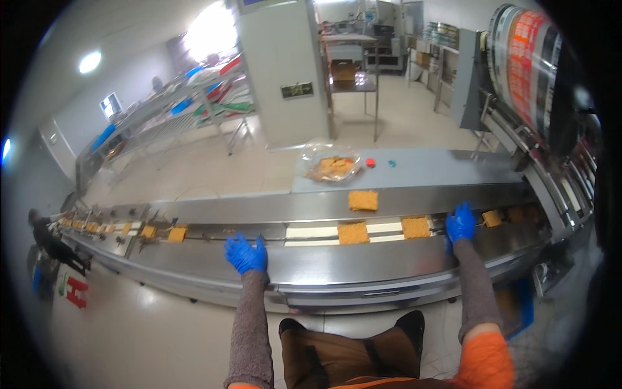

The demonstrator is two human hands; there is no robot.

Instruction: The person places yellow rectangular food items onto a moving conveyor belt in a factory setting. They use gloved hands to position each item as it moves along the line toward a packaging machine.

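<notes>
Square, golden-orange blocks that look like dried noodle cakes lie along a steel conveyor line. My left hand [246, 254], in a blue glove, is held with fingers spread over the near steel edge, holding nothing. To its right, one noodle cake [353, 233] and another noodle cake [416, 227] rest on the white belt strips [311, 232]. My blue-gloved right hand [461, 222] reaches over the channel, its fingers stretched out, between that second cake and a noodle cake [492, 218] farther right. A separate noodle cake [363, 200] lies on the far steel ledge.
A clear plastic bag [332, 163] of broken pieces lies on the grey table [414, 170] behind the line, beside a small red item [370, 163]. A large printed film roll [528, 65] stands at the right. Another person [52, 240] works at the far left end.
</notes>
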